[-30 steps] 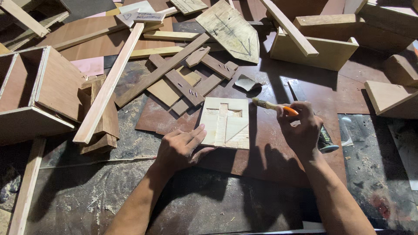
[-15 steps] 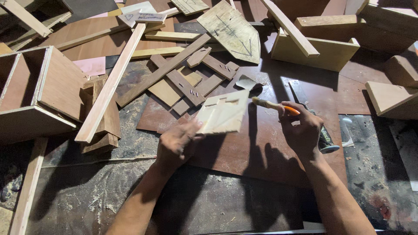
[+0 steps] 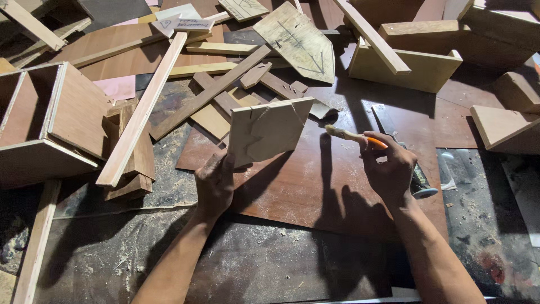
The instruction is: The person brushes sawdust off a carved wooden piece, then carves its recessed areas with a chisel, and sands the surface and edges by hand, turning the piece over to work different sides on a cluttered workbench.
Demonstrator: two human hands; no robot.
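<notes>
Head view, one moment. Two bare hands in view, one tool, one lifted panel.

Near: worktop (image 3: 270, 270) covered with dark, scuffed sheet, dusted with sawdust and shavings. On it lies one reddish-brown smooth board (image 3: 337, 186), flat, under both hands.

Left hand (image 3: 215, 183): grip closed on the near-left lower corner of a pale plywood panel (image 3: 267, 130), roughly square, tilted up off the board with its face toward the camera; thin saw cuts and pencil lines on its face. Right hand (image 3: 388, 169): grip closed round the orange handle of a small brush (image 3: 351, 135); pale bristles point left, toward the panel's right edge, just apart from it. Beside the right hand, on the right, one dark round can (image 3: 421, 183).

Left of the hands: one open plywood box (image 3: 39, 121) and one long pale batten (image 3: 140, 110) leaning diagonally.

Far: a loose heap of flat offcut strips (image 3: 225, 90), brown and pale; one arrow-shaped board (image 3: 298, 42) with drawn lines; one pink rectangular sheet (image 3: 115, 87); one small white slip with handwriting (image 3: 194, 24), far left. Far right: one pale open tray-like frame (image 3: 416, 70) with a slat lying across it, and two wedge-shaped blocks (image 3: 500, 124).
</notes>
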